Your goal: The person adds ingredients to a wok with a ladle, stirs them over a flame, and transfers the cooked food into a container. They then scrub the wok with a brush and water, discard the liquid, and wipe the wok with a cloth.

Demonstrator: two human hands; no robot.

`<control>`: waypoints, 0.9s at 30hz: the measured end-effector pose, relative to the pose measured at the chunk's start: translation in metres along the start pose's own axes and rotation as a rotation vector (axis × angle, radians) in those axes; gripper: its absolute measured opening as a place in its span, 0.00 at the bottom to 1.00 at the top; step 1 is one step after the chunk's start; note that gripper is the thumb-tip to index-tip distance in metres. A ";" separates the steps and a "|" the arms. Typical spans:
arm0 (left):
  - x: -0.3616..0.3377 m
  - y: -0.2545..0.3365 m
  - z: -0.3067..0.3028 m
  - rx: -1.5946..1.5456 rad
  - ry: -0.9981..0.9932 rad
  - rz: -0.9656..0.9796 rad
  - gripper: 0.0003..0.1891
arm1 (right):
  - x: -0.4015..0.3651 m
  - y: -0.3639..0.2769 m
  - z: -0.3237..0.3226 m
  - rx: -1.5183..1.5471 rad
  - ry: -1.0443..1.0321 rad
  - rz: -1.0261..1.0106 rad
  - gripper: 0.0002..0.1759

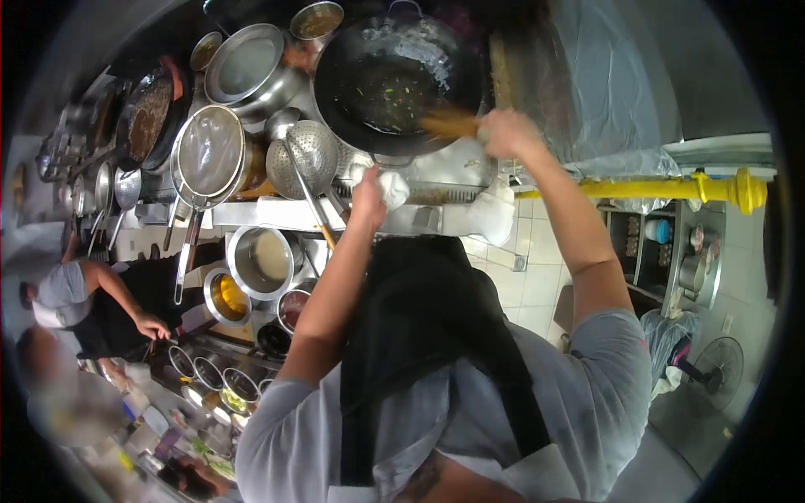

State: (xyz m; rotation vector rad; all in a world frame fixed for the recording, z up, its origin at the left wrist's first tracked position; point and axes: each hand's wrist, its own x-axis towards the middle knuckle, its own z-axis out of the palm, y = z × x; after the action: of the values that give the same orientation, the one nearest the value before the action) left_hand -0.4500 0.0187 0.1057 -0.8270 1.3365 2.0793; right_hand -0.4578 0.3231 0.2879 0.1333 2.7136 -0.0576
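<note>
A large black wok [335, 92] with water and green bits in its bottom sits on the stove in front of me. My right hand [510, 134] is closed round the end of a bamboo wok brush [451, 125], whose blurred bristles reach over the wok's near right wall. Below the wok's near loop handle [392, 160], my left hand [367, 198] is closed on a bunched white cloth [393, 190]. Just left of that hand lie a perforated skimmer [303, 155] and a steel ladle [283, 123].
A mesh strainer [211, 151] rests over a pot at the left, near a steel pot [245, 63]. A yellow pipe [662, 188] runs along the right. Another white cloth [493, 211] hangs at the stove edge. A co-worker's arm [122, 298] shows at lower left.
</note>
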 end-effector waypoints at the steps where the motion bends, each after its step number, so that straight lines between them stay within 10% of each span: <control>1: -0.019 0.008 0.009 -0.032 -0.031 0.029 0.29 | 0.020 0.014 -0.007 -0.135 0.059 0.118 0.20; 6: -0.016 0.018 0.013 -0.011 -0.009 0.030 0.29 | 0.024 -0.008 -0.062 0.015 0.514 0.159 0.13; 13: 0.055 -0.014 0.028 0.036 0.081 0.020 0.25 | 0.078 -0.083 -0.015 0.321 -0.319 -0.351 0.38; 19: 0.073 -0.023 0.023 0.278 0.259 0.110 0.25 | 0.214 -0.143 0.066 0.602 0.548 -0.013 0.19; 22: 0.043 -0.002 0.034 0.146 0.147 0.030 0.23 | 0.150 -0.108 0.014 0.765 -0.314 -0.321 0.24; 27: 0.036 0.005 0.040 0.339 0.245 0.096 0.20 | 0.175 -0.094 0.022 0.737 -0.246 -0.267 0.37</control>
State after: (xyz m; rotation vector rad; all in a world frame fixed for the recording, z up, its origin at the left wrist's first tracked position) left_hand -0.4865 0.0576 0.0953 -0.9006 1.8294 1.7875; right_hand -0.6172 0.2434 0.1978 -0.0256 2.3177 -1.0725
